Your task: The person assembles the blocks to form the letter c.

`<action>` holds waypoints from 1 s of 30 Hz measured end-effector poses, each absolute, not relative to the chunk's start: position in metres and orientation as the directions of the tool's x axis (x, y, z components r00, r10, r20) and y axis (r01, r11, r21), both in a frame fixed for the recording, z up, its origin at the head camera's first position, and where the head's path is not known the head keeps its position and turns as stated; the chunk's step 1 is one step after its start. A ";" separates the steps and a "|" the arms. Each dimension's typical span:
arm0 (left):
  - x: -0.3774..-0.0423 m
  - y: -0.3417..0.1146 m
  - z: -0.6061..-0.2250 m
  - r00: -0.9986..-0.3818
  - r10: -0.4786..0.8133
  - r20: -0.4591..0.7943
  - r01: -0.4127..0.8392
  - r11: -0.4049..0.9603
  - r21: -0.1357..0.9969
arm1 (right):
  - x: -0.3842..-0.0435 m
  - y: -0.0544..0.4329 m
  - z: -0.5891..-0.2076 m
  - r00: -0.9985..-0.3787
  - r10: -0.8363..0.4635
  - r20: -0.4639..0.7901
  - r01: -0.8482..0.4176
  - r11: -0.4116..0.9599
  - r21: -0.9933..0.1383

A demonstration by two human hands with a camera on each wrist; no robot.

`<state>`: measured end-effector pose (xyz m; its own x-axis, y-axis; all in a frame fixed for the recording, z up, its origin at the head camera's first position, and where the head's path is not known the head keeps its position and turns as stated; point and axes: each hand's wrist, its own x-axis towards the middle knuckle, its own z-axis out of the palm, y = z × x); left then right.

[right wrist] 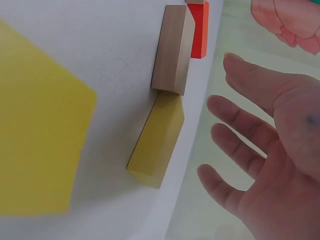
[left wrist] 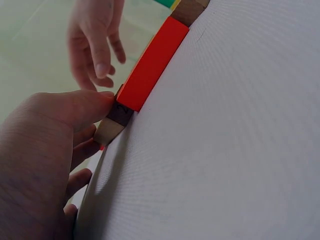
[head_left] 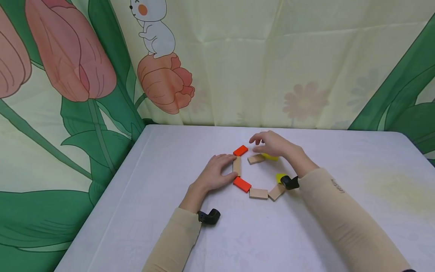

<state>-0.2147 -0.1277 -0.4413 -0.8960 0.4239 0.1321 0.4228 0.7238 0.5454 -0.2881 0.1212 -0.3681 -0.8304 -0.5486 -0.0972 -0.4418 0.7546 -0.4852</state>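
My left hand (head_left: pixel 213 173) holds a plain wooden block (head_left: pixel 236 166) at the left of a ring of small blocks, thumb at its near end and fingers at its far end. A red block (head_left: pixel 242 184) adjoins its near end; another red block (head_left: pixel 240 150) lies past its far end. My right hand (head_left: pixel 274 144) hovers over the ring's far side with fingers spread and nothing in them. Beneath and beside it are a wooden block (head_left: pixel 256 159) and a yellow block (right wrist: pixel 157 140), end to end in the right wrist view.
Two wooden blocks (head_left: pixel 258 193) and a yellow block (head_left: pixel 280 176) make up the near and right side of the ring, the yellow one partly behind the right wrist camera (head_left: pixel 290 183). A white-covered table (head_left: pixel 163 158) carries everything. A printed curtain (head_left: pixel 238 75) hangs behind it.
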 end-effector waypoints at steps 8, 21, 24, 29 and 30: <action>-0.215 -0.128 -0.441 -0.892 0.432 0.135 0.431 0.720 0.544 | -0.284 0.128 -0.370 -0.825 -0.553 -0.113 -0.426 0.742 -0.518; -0.216 -0.127 -0.442 -0.889 0.436 0.139 0.437 0.721 0.538 | -0.278 0.135 -0.374 -0.783 -0.604 -0.152 -0.457 0.723 -0.518; -0.215 -0.127 -0.442 -0.890 0.434 0.140 0.435 0.718 0.543 | -0.278 0.134 -0.375 -0.781 -0.602 -0.166 -0.450 0.727 -0.518; -0.215 -0.127 -0.441 -0.889 0.434 0.148 0.439 0.713 0.547 | -0.278 0.134 -0.377 -0.776 -0.605 -0.179 -0.449 0.729 -0.516; -0.215 -0.127 -0.441 -0.889 0.433 0.149 0.439 0.712 0.548 | -0.278 0.133 -0.377 -0.775 -0.606 -0.180 -0.453 0.730 -0.512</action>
